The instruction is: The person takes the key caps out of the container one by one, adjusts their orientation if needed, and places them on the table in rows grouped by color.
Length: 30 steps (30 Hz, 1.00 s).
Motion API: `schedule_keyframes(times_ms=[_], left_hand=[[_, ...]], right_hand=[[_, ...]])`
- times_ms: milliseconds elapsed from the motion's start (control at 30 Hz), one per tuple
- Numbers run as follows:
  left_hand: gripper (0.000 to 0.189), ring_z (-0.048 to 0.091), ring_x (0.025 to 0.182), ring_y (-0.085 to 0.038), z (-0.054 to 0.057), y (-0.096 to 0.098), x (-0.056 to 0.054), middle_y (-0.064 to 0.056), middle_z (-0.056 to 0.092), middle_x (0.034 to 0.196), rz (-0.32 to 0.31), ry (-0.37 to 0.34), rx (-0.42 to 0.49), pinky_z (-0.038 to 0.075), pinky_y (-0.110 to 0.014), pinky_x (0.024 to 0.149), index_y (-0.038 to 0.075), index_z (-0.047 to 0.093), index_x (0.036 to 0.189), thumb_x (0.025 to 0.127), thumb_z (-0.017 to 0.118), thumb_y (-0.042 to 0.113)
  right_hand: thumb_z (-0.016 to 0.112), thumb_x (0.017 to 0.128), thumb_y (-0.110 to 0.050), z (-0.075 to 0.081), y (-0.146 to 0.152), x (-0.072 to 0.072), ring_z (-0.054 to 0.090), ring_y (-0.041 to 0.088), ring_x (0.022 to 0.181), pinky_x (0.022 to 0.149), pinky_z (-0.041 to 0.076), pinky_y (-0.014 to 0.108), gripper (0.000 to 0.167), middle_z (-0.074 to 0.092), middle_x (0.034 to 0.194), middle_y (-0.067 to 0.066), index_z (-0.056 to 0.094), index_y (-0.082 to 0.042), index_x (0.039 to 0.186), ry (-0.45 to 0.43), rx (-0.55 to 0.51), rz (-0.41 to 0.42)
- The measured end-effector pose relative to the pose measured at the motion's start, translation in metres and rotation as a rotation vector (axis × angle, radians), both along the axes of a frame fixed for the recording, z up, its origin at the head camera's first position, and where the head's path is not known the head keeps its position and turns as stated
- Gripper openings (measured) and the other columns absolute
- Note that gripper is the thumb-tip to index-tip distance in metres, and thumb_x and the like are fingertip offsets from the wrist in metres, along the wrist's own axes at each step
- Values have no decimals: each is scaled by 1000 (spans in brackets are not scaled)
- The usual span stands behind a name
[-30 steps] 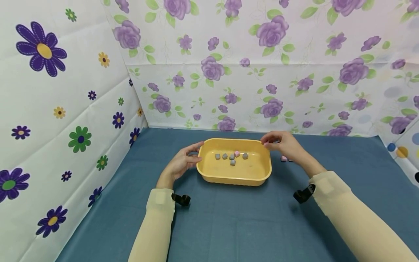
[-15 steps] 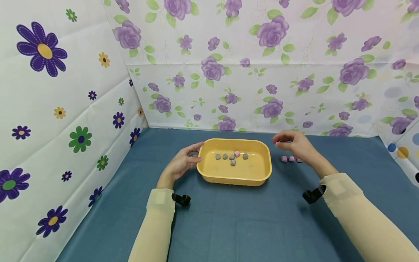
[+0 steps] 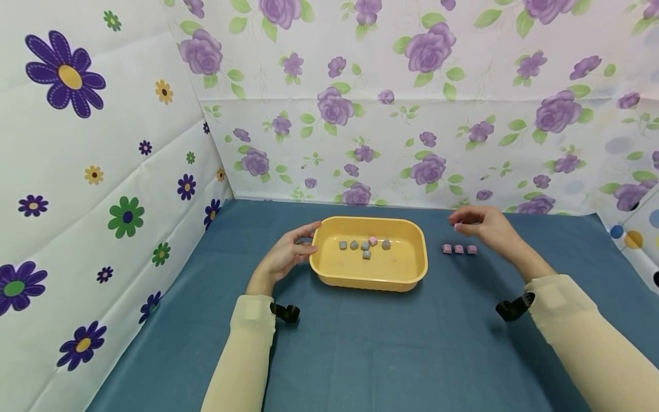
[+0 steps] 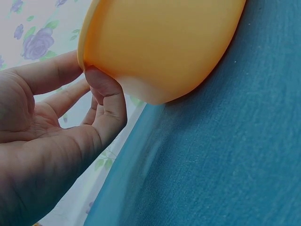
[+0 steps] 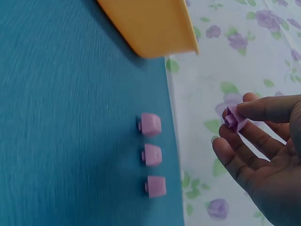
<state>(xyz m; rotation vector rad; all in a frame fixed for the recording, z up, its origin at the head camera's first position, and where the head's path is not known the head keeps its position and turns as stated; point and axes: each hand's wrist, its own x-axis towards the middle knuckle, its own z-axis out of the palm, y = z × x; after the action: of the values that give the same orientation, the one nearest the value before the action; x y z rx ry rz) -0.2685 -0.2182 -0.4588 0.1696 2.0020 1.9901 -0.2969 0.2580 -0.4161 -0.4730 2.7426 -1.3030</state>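
A pale cream long sleeve [image 3: 234,366] rises from the bottom edge left of centre, and a matching sleeve [image 3: 597,337] crosses the lower right of the frame; both end in slightly gathered cuffs at the wrist, leaving the left hand [image 3: 283,254] and right hand [image 3: 491,230] bare. Each cuff shows a faint squarish raised patch, and a small black wrist camera [image 3: 288,313] with a blocky, rounded end juts from the left one, its black twin [image 3: 512,308] from the right. A thin dark line, cord or shadow, edges the left sleeve.

White rose-print backdrop [image 3: 381,134], daisy-print side sheet [image 3: 67,149], blue cloth [image 3: 360,355]
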Motion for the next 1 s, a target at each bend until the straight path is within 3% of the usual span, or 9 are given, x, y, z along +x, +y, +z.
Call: schedule_keyframes(times_ms=[200, 300, 367, 667, 1000], left_hand=[[64, 54, 96, -22, 0, 0, 1, -11, 43, 130, 0, 6, -5, 55, -26, 78, 18, 46, 159, 101, 63, -2], [64, 55, 95, -22, 1, -1, 1, -11, 43, 129, 2, 4, -6, 55, -26, 78, 19, 46, 159, 101, 63, -2], [64, 55, 95, -21, 1, -1, 1, -11, 43, 129, 3, 2, -6, 55, -26, 79, 19, 47, 159, 101, 63, -2], [64, 56, 94, -21, 2, -1, 0, -11, 44, 128, -6, 2, -1, 55, -28, 80, 19, 46, 159, 101, 63, -2], [64, 56, 100, -26, 1, -1, 0, -12, 43, 130, -2, -6, -3, 55, -29, 81, 19, 46, 159, 101, 62, -2]], right_hand=[[63, 106, -22, -3, 12, 1, 63, 15, 103, 89, 54, 37, 31, 66, 128, 20, 68, -3, 130, -6, 0, -9], [63, 106, -21, -4, 19, 2, 62, 13, 105, 93, 53, 47, 32, 65, 130, 21, 67, -2, 132, -11, 7, -16], [63, 107, -22, -6, 24, 1, 61, 9, 104, 94, 53, 47, 33, 64, 131, 21, 66, -2, 133, -14, 10, -23], [63, 106, -21, -17, 46, -1, 59, -3, 97, 82, 50, 17, 36, 64, 129, 24, 65, 2, 134, -15, 13, -47], [67, 104, -19, -29, 56, -3, 60, 6, 96, 83, 53, 28, 38, 66, 125, 23, 64, 5, 134, -61, 28, -67]])
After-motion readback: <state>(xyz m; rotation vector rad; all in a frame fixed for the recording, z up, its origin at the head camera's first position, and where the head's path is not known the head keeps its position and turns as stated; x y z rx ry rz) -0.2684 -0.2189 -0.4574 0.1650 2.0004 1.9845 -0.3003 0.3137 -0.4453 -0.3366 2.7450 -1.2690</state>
